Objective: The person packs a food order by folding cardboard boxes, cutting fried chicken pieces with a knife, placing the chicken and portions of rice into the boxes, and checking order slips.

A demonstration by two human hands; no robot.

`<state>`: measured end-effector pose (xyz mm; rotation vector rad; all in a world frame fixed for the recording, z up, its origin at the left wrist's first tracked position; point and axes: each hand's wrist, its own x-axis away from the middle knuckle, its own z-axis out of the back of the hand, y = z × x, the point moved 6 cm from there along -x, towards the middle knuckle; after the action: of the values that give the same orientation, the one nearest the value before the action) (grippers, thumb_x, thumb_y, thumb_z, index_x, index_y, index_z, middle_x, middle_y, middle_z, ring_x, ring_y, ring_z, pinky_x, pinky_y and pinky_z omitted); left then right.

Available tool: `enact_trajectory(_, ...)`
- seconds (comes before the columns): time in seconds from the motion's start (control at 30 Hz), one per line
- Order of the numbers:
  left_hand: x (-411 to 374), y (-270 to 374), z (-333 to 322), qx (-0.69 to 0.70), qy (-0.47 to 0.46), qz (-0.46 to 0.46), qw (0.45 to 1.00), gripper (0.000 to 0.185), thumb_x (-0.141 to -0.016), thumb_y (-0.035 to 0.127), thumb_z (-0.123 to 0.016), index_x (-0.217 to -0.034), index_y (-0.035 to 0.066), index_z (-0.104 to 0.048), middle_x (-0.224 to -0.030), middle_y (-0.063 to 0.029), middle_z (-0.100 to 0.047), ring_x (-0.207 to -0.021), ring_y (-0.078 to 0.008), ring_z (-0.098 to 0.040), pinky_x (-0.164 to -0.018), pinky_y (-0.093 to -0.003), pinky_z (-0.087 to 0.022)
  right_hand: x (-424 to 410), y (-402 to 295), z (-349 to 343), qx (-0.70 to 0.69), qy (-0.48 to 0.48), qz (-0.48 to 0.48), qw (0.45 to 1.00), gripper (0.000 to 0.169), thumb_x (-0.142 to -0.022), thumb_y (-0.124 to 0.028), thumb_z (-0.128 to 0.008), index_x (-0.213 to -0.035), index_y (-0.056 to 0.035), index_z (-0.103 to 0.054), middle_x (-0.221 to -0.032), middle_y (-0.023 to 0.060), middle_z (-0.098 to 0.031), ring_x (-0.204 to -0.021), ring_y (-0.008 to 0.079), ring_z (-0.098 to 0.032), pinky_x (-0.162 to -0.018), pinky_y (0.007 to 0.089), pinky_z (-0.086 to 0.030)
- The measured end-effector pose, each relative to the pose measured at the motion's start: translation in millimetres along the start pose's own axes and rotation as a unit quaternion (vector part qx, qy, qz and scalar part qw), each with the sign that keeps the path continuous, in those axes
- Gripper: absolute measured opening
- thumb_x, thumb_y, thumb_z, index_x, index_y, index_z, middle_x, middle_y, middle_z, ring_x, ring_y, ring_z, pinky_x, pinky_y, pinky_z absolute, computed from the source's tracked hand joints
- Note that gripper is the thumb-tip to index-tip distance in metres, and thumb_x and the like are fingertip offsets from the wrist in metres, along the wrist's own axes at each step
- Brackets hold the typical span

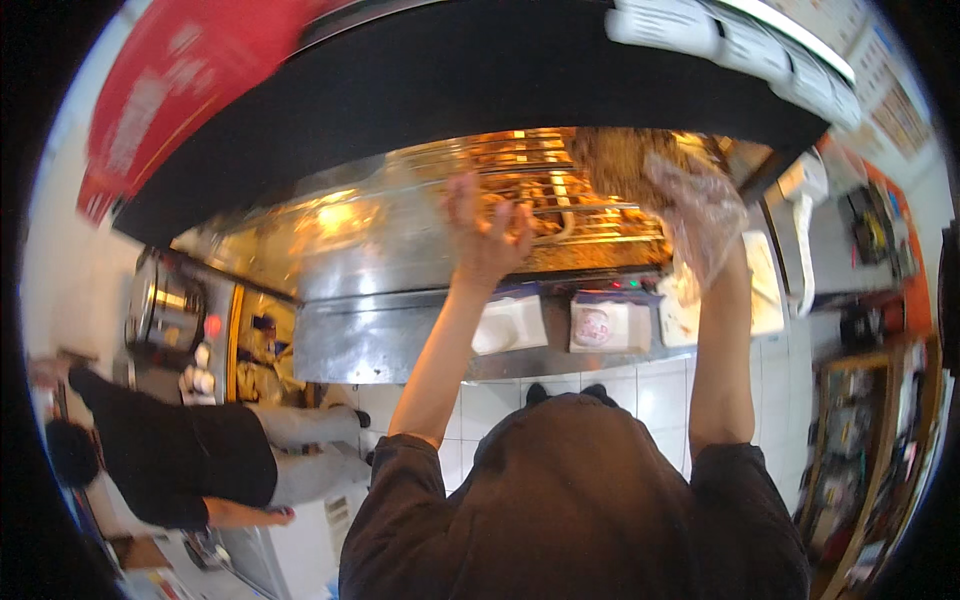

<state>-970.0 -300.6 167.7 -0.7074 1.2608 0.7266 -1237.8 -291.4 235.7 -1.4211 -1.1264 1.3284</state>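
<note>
My left hand (491, 236) is bare and blurred, fingers apart with nothing in them, over the left part of a wire rack (555, 176) inside a lit food case. A clear plastic glove covers my right hand (701, 214). Its fingers grip the right edge of a large brown, rough-textured piece (619, 161), probably food, in front of the rack; blur hides its exact kind. Browned food bits (592, 259) lie under the wires. Below the case stand an open paper box with a white round inside (499, 334) and another with a printed pink-and-white round (592, 328).
A white cutting board (765, 289) with a knife-like tool lies at the counter's right. A steel surface (360, 262) extends leftwards. The case's black hood (465, 82) overhangs the rack. Another person (172, 442) stands at left. Shelves (855, 450) line the right side.
</note>
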Motion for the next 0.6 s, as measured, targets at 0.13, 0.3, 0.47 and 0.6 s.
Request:
enact_trajectory(0.13,2,3,-8,-0.004,0.007,0.008,1.000,0.078,-0.090,0.033,-0.058,-0.156,0.019,-0.019,-0.156,-0.0273,-0.025,-0.148,-0.0431,-0.021,-0.119,-0.0615,-0.013,101,9,79,0.061,0.060,-0.032,0.996,0.059,-0.085,-0.011,-0.072,-0.135,0.0094,-0.048,-0.128,0.0197,-0.062,-0.116,0.0289,-0.064,-0.102,0.0408,-0.051)
enact_trajectory(0.3,-2,35,-23,0.019,-0.012,-0.003,1.000,0.077,-0.090,0.038,-0.056,-0.153,0.016,-0.019,-0.156,-0.0307,-0.023,-0.149,-0.0447,-0.016,-0.121,-0.0598,-0.005,180,59,171,-0.141,0.198,-0.196,0.950,0.065,-0.086,-0.023,-0.074,-0.136,0.0096,-0.048,-0.125,0.0197,-0.064,-0.111,0.0283,-0.066,-0.097,0.0365,-0.054)
enact_trajectory(0.47,-11,103,-68,0.143,-0.005,-0.005,0.990,0.077,-0.090,0.034,-0.059,-0.154,0.020,-0.018,-0.155,-0.0306,-0.024,-0.148,-0.0453,-0.019,-0.121,-0.0565,-0.005,188,164,262,-0.081,0.209,-0.241,0.944,0.047,-0.091,-0.015,-0.069,-0.130,0.0061,-0.053,-0.121,0.0185,-0.065,-0.102,0.0254,-0.068,-0.085,0.0345,-0.057)
enact_trajectory(0.6,-23,153,-95,0.290,-0.031,-0.007,0.956,0.080,-0.092,0.032,-0.058,-0.157,0.021,-0.012,-0.151,-0.0284,-0.030,-0.144,-0.0434,-0.028,-0.121,-0.0541,-0.013,138,233,286,0.018,0.100,-0.242,0.965,0.040,-0.092,-0.020,-0.071,-0.126,-0.0027,-0.061,-0.114,0.0116,-0.070,-0.099,0.0215,-0.069,-0.079,0.0326,-0.057)
